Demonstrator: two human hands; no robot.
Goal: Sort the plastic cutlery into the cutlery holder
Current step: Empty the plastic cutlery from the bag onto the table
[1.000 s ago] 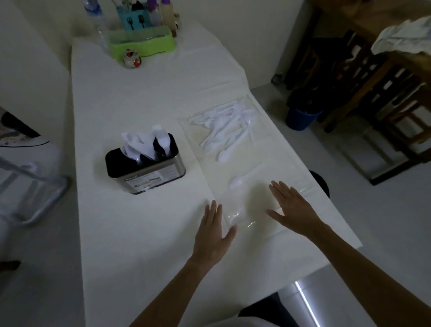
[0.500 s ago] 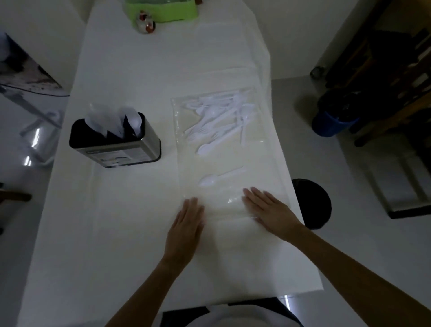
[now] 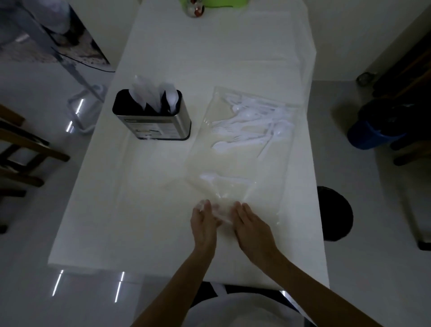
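Observation:
A clear plastic bag [image 3: 235, 161] lies on the white table [image 3: 163, 58] and holds a pile of white plastic cutlery [image 3: 247, 126] at its far end. One lone white spoon [image 3: 210, 177] sits nearer me inside the bag. My left hand [image 3: 203, 225] and my right hand [image 3: 253, 230] are close together at the bag's near end, and both grip the bunched, slightly raised plastic. The metal cutlery holder [image 3: 161, 130] stands to the left of the bag, with several white pieces upright in it.
A green tray [image 3: 211, 2] and a small round object [image 3: 194, 9] sit at the table's far end. A black stool [image 3: 335, 214] and a blue bucket [image 3: 373, 133] stand on the right. Wooden chair parts [image 3: 21, 151] show at the left.
Both hands lay flat and apart on the bag's near end; they have now come together and gathered the plastic. The camera tilted further down.

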